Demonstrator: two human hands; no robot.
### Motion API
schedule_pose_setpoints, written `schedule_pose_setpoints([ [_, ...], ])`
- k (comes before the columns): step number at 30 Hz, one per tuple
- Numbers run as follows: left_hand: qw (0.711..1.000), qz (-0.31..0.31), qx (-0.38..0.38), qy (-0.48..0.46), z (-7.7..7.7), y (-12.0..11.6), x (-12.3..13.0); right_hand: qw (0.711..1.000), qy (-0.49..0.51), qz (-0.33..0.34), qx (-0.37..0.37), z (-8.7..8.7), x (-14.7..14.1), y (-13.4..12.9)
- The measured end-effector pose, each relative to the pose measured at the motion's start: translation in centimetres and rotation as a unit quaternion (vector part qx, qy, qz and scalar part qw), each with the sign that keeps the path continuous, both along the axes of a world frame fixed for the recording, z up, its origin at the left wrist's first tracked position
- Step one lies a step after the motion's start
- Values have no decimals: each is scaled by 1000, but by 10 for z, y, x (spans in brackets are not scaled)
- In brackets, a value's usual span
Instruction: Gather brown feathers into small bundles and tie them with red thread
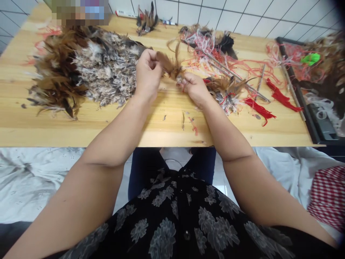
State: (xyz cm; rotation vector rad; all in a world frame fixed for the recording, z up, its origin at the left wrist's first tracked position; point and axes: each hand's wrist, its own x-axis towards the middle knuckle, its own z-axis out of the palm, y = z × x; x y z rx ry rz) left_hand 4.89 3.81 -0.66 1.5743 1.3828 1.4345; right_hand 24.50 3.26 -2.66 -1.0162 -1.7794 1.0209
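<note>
feather bunch (174, 67): above counter (40, 133), between both hands | long axis: slants up-left from right hand toward left | right hand (194, 88): pinching its base | left hand (149, 73): pinching feathers at its far end | nearer: neither, both touching
</note>
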Motion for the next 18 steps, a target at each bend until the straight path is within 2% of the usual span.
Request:
schedule_pose_setpoints([
  [3,999,32,6,-26,0,10,-18,997,-17,-71,-2,-8,13,14],
  [5,999,31,1,-25,3,11,-28,995,-40,-84,15,-11,18,19],
  [8,999,14,-6,33,13,1,-37,992,-60,-102,31,-10,18,18],
  [12,996,17,-18,90,26,-19,-30,987,-56,-144,47,3,12,2],
  [15,993,-26,-21,118,30,-28,-21,989,-56,-131,51,15,14,-6],
  [18,987,-35,-17,154,29,-31,-19,994,-60,-82,29,22,19,-7],
])
